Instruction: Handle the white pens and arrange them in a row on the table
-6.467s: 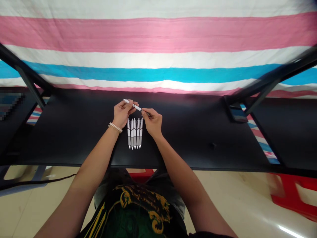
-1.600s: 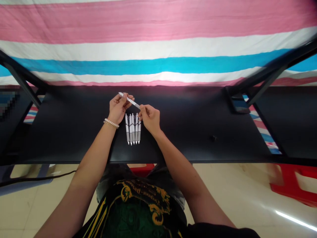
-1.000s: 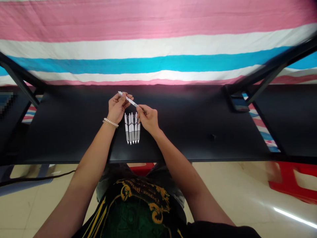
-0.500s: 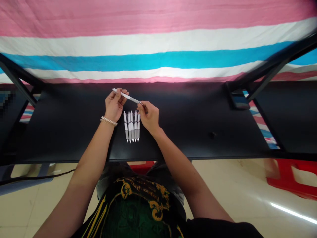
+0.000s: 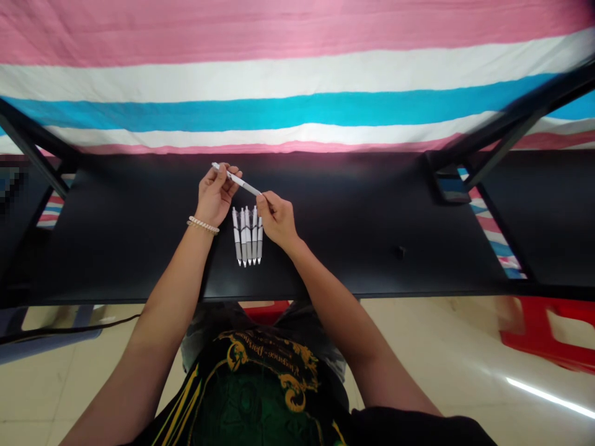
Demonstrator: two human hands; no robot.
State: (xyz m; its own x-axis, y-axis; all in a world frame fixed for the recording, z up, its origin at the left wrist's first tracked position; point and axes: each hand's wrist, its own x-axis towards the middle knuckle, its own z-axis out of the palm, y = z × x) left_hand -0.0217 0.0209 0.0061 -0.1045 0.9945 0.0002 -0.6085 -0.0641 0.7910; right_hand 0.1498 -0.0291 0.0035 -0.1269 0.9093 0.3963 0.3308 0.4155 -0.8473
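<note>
My left grip point(image 5: 214, 195) is closed on the upper end of a white pen point(image 5: 237, 180), just above and left of the frame's centre, with thumb and fingers pinching the barrel. My right grip point(image 5: 277, 218) pinches the lower end between thumb and forefinger. The pen hangs slanted above the black bench point(image 5: 139, 235), clear of the row of pens point(image 5: 248, 234) lying side by side between my wrists. I judge it to be light, stiff, smooth plastic that is likely to roll or slip in a loose pinch. I'd hold it firmly on the barrel near each end and go gently at the narrow tip.
</note>
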